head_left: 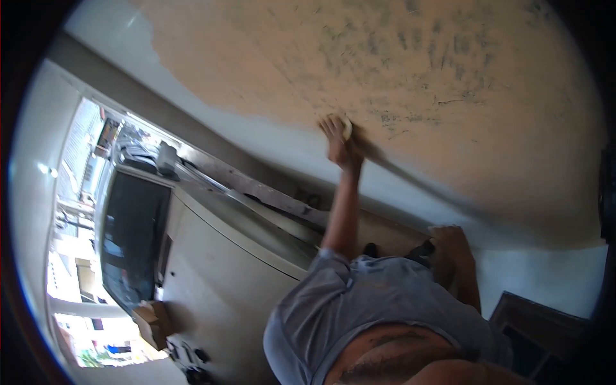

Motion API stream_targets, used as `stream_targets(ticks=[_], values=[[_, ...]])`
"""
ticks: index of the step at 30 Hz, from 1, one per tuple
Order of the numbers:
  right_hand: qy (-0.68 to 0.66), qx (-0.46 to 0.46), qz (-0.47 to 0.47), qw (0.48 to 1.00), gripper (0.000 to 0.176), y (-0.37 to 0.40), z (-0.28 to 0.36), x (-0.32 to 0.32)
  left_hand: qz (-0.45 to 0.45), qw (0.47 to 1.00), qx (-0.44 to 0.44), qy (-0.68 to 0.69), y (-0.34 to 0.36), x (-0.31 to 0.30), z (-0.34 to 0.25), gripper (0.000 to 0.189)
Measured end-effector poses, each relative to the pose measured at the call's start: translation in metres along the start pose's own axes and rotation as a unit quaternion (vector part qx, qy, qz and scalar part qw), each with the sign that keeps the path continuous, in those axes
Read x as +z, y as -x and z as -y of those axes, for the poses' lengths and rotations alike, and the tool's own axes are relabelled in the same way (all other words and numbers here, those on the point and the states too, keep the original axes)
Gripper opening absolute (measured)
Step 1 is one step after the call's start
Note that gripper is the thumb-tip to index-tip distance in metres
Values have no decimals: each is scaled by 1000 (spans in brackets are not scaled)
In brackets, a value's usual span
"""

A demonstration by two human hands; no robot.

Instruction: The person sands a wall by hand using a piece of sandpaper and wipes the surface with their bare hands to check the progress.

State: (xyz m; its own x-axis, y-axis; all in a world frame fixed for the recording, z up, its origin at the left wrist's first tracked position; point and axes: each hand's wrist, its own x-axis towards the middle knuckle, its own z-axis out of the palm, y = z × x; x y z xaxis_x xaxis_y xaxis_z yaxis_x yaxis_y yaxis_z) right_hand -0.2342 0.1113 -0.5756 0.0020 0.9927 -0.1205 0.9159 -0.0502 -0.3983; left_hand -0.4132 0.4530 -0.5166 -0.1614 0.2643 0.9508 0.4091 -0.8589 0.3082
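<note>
My left hand (335,142) reaches up against the wall (256,70), its fingers closed around a small pale pad (348,129) pressed to the surface. Peach-brown covers most of this wall, with dark scuffs and scratches above and to the right of the pad; a paler band runs along its lower left. Lower down, close to my body on the right, my right hand (453,240) is curled near the wall with a pale edge showing at its fingers. I cannot tell what that hand holds.
A light-coloured vehicle (221,256) with a dark window (133,234) stands close on the left. A cardboard box (153,325) is beside it, near the bright opening to the outside. At lower right is a dark framed object (536,311).
</note>
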Motion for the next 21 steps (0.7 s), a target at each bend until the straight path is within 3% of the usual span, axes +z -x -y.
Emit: stream_targets(ticks=[3,5,6,7,8,9,10,11,12,13,14,17,18,19,21], values=[[-25,-34,-4,999,36,4,13,-19,-55,987,110,-103,-173,0,-17,30],[7,-53,1,999,36,5,16,-22,-50,996,68,-24,-274,-8,-42,24],[21,-71,-12,997,35,5,13,-25,-31,997,54,47,-293,-11,-47,35],[3,-52,7,999,35,7,12,-29,-51,997,33,43,-266,-13,-38,35],[-12,-35,19,999,35,3,10,-34,-29,999,19,-42,-223,-7,-25,19],[6,-44,-12,999,36,2,-1,-27,-8,992,5,-125,-184,4,-15,24],[24,-54,-43,997,36,4,-12,-18,-141,979,132,-64,-146,8,-25,27],[26,-50,-41,998,36,5,-14,-18,-82,994,61,28,-81,13,-28,23],[25,-45,-41,998,36,4,-13,-18,31,995,40,-82,-9,20,-21,23],[28,-48,-18,998,37,5,-13,-18,-27,999,2,-24,-4,14,-48,23],[26,-50,5,998,37,2,-10,-19,-82,996,-30,35,-11,13,-69,23],[21,-76,30,996,37,2,11,-31,-126,987,89,36,-152,15,-80,29],[26,-73,33,996,37,4,13,-33,-112,988,93,54,-201,4,-94,32],[26,-80,29,996,37,5,15,-34,2,995,32,94,-233,3,-95,35],[27,-86,23,996,38,-3,13,-36,21,996,14,91,-243,2,-95,35]])
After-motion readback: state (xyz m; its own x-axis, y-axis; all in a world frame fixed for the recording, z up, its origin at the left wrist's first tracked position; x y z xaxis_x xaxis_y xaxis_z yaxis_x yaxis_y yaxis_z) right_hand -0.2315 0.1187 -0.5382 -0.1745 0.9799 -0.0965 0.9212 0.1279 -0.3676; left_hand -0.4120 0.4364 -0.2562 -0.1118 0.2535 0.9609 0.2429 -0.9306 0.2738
